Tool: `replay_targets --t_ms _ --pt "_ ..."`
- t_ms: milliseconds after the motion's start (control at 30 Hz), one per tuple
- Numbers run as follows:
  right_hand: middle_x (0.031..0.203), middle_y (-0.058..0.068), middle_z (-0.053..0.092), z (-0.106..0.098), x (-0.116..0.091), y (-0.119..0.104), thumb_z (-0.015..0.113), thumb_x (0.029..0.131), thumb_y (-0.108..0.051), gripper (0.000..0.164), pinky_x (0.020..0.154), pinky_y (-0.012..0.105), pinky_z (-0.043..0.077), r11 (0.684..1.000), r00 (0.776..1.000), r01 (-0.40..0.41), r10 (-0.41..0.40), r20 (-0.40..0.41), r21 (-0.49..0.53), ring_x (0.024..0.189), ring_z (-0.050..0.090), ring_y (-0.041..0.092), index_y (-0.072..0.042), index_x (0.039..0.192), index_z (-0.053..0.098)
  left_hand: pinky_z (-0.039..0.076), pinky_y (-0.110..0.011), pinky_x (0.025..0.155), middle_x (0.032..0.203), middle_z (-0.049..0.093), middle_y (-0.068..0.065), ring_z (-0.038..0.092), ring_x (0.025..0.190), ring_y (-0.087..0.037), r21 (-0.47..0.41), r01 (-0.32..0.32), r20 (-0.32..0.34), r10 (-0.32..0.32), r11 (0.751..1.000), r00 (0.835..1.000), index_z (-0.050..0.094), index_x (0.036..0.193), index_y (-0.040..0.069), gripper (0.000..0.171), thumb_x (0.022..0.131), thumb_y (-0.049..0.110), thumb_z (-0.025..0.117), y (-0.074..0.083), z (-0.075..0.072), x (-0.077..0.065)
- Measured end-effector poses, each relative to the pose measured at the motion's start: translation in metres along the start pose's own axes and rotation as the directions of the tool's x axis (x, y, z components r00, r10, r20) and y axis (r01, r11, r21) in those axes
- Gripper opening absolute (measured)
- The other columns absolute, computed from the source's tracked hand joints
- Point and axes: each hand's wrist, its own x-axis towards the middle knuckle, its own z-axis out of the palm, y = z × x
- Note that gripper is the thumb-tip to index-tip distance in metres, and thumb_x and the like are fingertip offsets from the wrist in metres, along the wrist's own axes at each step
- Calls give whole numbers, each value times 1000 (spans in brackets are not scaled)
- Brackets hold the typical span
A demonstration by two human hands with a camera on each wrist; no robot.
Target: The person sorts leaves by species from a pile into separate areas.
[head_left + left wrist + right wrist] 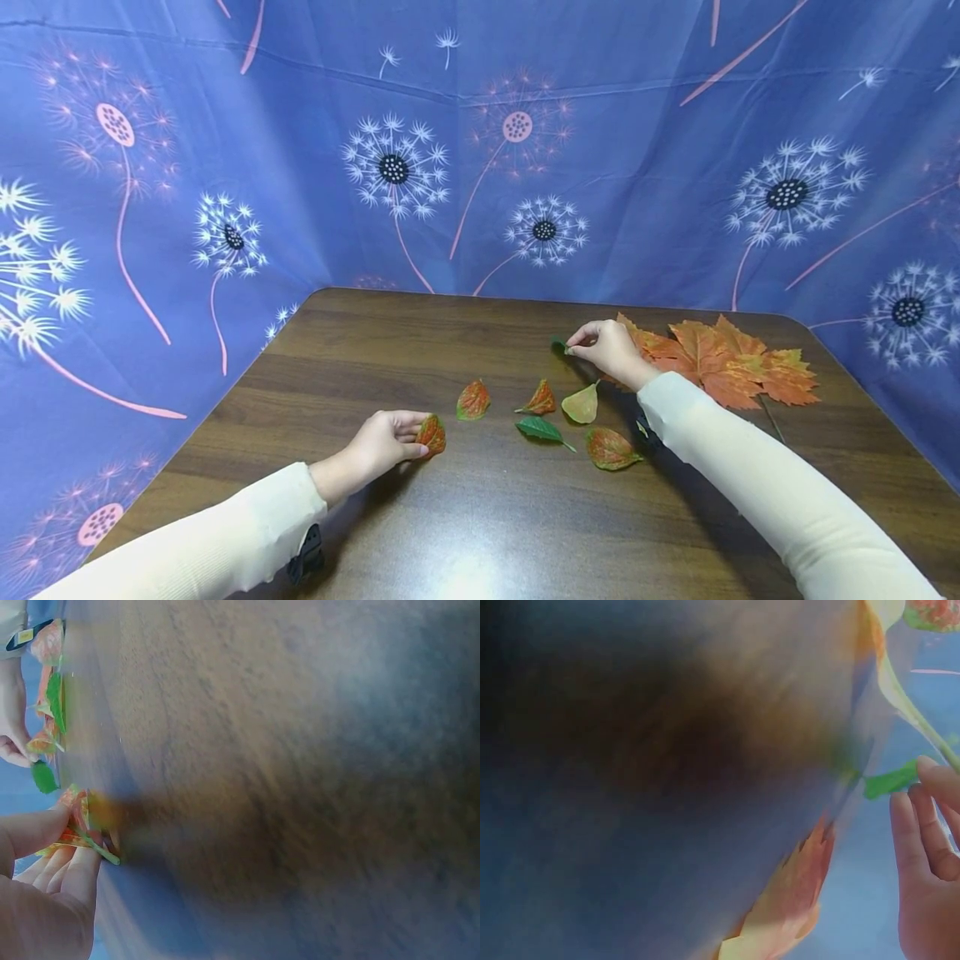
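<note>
My left hand pinches a red-and-green leaf between thumb and fingers, low over the table's middle left. In the left wrist view the leaf's pale stem sticks out past the fingertips. Farther back and to the right, my right hand pinches a green leaf by its end; the right wrist view shows that green leaf at the thumb and fingertips. Between the hands lie a red-orange leaf, a curled red leaf, a yellow-green leaf, a dark green leaf and another red-green leaf.
Large orange maple leaves lie heaped at the back right, partly behind the right forearm, with a stem pointing forward. The brown wooden table meets a blue dandelion-print cloth at the back and sides.
</note>
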Motion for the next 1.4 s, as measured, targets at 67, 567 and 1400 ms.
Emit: replay_targets --t_ms 67,567,1400 --pt "90 9 74 0 0 1 74 86 -15 7 77 42 56 1000 1000 0 0 -2 -6 84 68 25 -9 87 75 57 -34 84 110 69 -25 65 107 -37 2 2 -2 -2 1000 1000 59 123 -12 45 80 -7 72 0 0 1" --pt "89 10 74 -9 -1 0 73 86 -12 5 73 39 54 1000 1000 -6 6 2 -12 82 67 24 -7 88 75 57 -32 83 110 69 -23 65 108 -36 13 39 -19 -39 999 999 60 122 -10 44 80 -8 71 4 2 3" --pt "98 16 73 -25 -15 -21 68 91 -17 23 59 25 49 984 995 -101 97 32 146 86 65 36 -1 107 71 58 -32 79 110 69 -25 66 107 -36 1 42 -24 -42 999 999 59 123 -12 45 80 -8 71 5 2 -2"
